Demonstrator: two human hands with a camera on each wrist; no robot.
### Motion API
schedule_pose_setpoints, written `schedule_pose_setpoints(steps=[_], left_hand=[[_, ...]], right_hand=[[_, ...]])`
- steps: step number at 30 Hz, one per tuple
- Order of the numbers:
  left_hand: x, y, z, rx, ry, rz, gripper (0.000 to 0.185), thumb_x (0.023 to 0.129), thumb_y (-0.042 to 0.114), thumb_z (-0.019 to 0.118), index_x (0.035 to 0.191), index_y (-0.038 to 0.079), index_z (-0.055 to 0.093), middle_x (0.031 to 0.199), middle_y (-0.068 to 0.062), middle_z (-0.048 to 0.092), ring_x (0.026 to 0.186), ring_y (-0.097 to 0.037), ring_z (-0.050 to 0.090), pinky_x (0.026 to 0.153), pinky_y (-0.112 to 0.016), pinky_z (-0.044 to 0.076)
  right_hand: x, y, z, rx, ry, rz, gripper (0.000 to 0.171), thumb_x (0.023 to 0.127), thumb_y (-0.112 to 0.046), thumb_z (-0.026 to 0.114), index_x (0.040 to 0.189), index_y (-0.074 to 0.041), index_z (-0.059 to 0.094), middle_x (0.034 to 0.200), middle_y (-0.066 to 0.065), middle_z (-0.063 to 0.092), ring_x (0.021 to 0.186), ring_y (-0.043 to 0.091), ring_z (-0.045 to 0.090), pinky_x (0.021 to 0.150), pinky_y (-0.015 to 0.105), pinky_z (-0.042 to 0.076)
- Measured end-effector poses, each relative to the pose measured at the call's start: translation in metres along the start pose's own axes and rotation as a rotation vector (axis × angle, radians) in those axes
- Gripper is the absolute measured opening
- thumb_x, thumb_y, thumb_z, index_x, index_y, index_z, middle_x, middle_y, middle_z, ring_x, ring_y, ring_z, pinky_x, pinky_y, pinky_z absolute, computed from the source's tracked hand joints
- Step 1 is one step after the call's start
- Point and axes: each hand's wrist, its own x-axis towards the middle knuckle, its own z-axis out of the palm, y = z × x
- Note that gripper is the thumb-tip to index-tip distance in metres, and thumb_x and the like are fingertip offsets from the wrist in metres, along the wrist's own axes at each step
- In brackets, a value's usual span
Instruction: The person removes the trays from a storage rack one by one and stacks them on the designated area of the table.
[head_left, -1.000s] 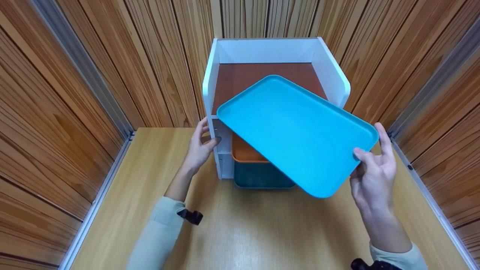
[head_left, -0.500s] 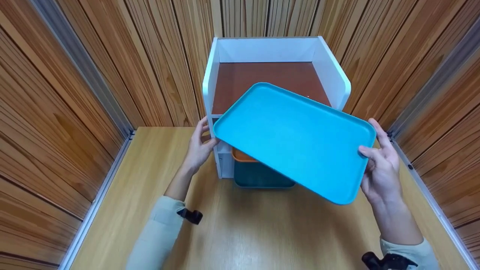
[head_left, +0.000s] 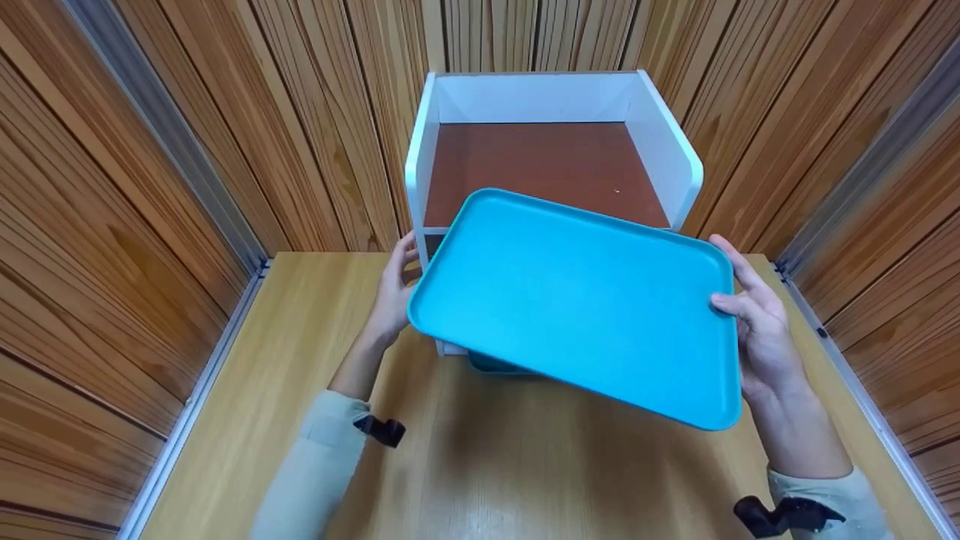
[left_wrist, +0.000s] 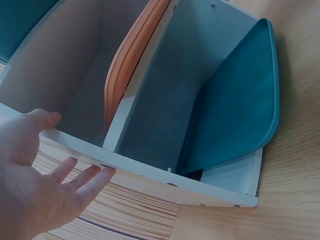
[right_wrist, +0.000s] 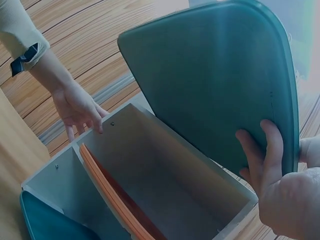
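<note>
A white shelf [head_left: 536, 97] with a brown top board stands by the back wall. My left hand [head_left: 390, 300] grips its left side panel, thumb inside the edge and fingers outside, as the left wrist view shows. My right hand [head_left: 765, 337] pinches the right end of a bright blue tray [head_left: 577, 307], thumb on top and fingers beneath. The tray is tilted in front of the shelf and hides most of its lower openings. An orange tray [left_wrist: 131, 60] lies in the middle compartment, and a teal tray [left_wrist: 237, 100] sticks out of the bottom one.
Wooden slatted walls [head_left: 150, 150] with metal corner strips [head_left: 172, 142] enclose the light wood table [head_left: 480, 465] on three sides. Black camera straps [head_left: 381, 431] sit around both wrists.
The blue tray has come down and turned closer to level, its left end lowered over the shelf's front, covering the orange tray in the head view. My left hand stays at the side panel.
</note>
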Motion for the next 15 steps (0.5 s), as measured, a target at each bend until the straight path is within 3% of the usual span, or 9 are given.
schedule_pose_setpoints(steps=[7, 15], left_hand=[[0.0005, 0.0018, 0.0003, 0.005, 0.013, -0.031, 0.075, 0.112, 0.014, 0.066, 0.177, 0.011, 0.029, 0.172, -0.024, 0.045, 0.154, -0.051, 0.052, 0.126, -0.070, 0.049], [0.0014, 0.0004, 0.0016, 0.045, 0.026, -0.027, 0.070, 0.114, 0.010, 0.062, 0.177, 0.010, 0.030, 0.171, -0.027, 0.045, 0.153, -0.055, 0.055, 0.125, -0.072, 0.050]], right_hand=[[0.0050, -0.0027, -0.0020, -0.002, -0.143, 0.036, 0.056, 0.120, -0.006, 0.034, 0.173, -0.022, 0.043, 0.167, 0.001, 0.059, 0.146, 0.020, 0.070, 0.111, 0.041, 0.064], [0.0066, 0.0015, -0.0093, 0.028, -0.241, 0.057, 0.060, 0.119, -0.002, 0.030, 0.175, -0.021, 0.041, 0.171, 0.003, 0.056, 0.150, 0.022, 0.068, 0.114, 0.041, 0.062]])
